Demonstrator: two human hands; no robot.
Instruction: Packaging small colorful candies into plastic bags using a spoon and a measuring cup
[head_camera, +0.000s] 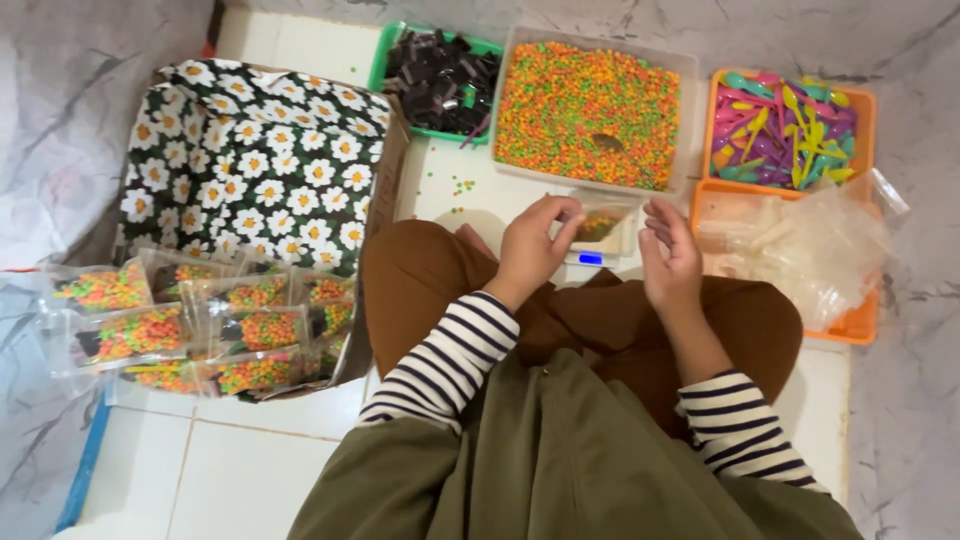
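Clear plastic pouch (600, 225) pinched at its left edge by left hand (530, 245), fingers curled shut on it, thumb on top. Pouch sitting on small scale (592, 257) on the white tile floor, between the knees and the big tub, a little coloured candy in its bottom. Right hand (670, 255) just beside the pouch's right edge, fingers loosely bent and half open, holding nothing; touching the pouch or not, cannot tell. Straight ahead, clear tub (595, 105) heaped with orange, green and yellow candy bits, dark scoop (607, 142) half sunk in them. Left of it, green tray (435, 80) of dark brown pieces. Right of it, orange tray (785, 130) of mixed coloured plastic spoons, and nearer, heap of empty clear bags (810, 245) in a second orange tray. Few stray candy bits (460, 185) loose on the tile. Far left, cardboard box (385, 190) lined with black daisy-print cloth (250, 160), filled pouches (200, 330) stacked at its near end. Brown trousers, olive top, striped sleeves below.
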